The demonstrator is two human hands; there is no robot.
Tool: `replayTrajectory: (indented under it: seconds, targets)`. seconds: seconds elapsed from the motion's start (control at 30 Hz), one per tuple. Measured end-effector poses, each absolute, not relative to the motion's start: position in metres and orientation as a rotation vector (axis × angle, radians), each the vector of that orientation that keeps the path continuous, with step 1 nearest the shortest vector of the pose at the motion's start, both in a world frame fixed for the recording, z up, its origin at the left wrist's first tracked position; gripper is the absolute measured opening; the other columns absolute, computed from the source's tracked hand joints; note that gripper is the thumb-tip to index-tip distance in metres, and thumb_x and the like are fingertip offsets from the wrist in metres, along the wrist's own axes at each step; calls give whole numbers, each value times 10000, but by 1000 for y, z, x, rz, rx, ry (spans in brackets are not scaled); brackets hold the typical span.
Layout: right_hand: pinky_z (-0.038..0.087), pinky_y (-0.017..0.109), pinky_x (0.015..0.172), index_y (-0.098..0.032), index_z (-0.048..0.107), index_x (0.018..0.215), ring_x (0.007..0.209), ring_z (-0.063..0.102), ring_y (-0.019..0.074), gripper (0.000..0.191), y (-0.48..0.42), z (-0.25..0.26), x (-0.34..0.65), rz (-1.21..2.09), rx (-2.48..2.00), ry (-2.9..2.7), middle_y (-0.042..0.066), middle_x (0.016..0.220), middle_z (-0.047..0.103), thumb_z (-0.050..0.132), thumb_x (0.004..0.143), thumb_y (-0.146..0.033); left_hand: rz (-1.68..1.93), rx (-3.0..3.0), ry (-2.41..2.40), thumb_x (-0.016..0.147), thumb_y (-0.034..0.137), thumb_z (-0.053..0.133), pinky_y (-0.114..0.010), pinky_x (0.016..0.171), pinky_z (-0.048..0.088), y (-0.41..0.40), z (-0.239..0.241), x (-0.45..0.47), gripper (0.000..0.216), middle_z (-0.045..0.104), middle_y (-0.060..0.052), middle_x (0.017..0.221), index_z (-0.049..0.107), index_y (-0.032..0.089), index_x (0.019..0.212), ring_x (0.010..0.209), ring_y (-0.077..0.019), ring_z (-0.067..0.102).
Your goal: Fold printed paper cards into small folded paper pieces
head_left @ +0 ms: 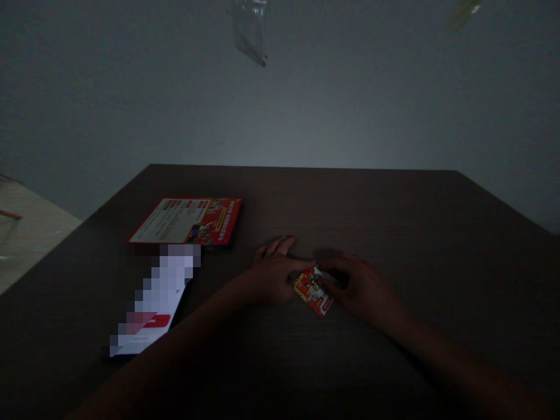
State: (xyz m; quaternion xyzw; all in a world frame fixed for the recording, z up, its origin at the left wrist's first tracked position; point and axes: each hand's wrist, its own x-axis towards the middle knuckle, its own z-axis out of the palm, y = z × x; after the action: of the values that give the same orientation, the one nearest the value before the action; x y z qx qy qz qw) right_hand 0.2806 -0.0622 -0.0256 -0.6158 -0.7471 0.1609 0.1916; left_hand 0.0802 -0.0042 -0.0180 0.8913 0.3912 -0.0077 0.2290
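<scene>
A small red and yellow printed packet (pixel 313 293) lies on the dark wooden table (pixel 394 221) between my hands. My left hand (pixel 275 273) pinches the packet's left end with thumb and forefinger, its other fingers stretched out flat on the table. My right hand (pixel 357 287) is curled and grips the packet's upper right end, where a small white strip shows. The room is dim, so finer detail on the packet is hard to read.
A flat red and white printed box (pixel 188 221) lies to the left behind my hands. Nearer me on the left lies a long white paper with red marks (pixel 154 306). A pale wall rises behind the table's far edge.
</scene>
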Motion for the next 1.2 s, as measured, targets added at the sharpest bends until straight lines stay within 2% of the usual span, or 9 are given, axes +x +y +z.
replayTrajectory:
  seconds: [0.2, 0.37, 0.47, 1.0, 1.2]
  targets:
    - [445, 315, 680, -234, 682, 967, 738, 606, 186, 206, -62, -25, 281, 458, -1725, -2115, 43, 870, 664, 603, 789, -300, -12, 2423, 1090, 735, 224, 592, -549, 1055, 169, -4, -18, 81, 588, 176, -5, 1523, 468, 476, 1252, 1383, -321, 144]
    - [444, 340, 733, -237, 674, 966, 785, 612, 200, 199, -62, -28, 282, 441, -1707, -2121, 45, 889, 664, 601, 798, -312, 173, 2425, 1242, 801, 390, 551, -529, 1016, 244, -13, -17, 90, 361, 324, -38, 1457, 581, 435, 1159, 1340, -295, 263]
    - [445, 331, 713, -240, 672, 973, 765, 607, 195, 208, -62, -29, 283, 462, -1690, -2121, 39, 875, 662, 599, 803, -334, 253, 2447, 1252, 806, 403, 549, -521, 1003, 260, -16, -19, 92, 331, 363, -53, 1431, 610, 412, 1131, 1319, -293, 300]
    - [464, 321, 729, -229, 686, 990, 819, 624, 209, 227, -60, -24, 288, 635, -1704, -2089, 49, 931, 686, 599, 791, -296, 255, 2435, 1250, 777, 344, 588, -541, 1001, 258, -16, -18, 92, 352, 371, -37, 1428, 619, 395, 1124, 1307, -310, 307]
    - [464, 314, 693, -207, 685, 994, 771, 621, 203, 236, -60, -23, 288, 628, -1724, -2116, 61, 901, 686, 581, 791, -267, 248, 2430, 1251, 777, 323, 579, -540, 993, 261, -16, -17, 93, 354, 367, -58, 1429, 619, 406, 1118, 1310, -303, 312]
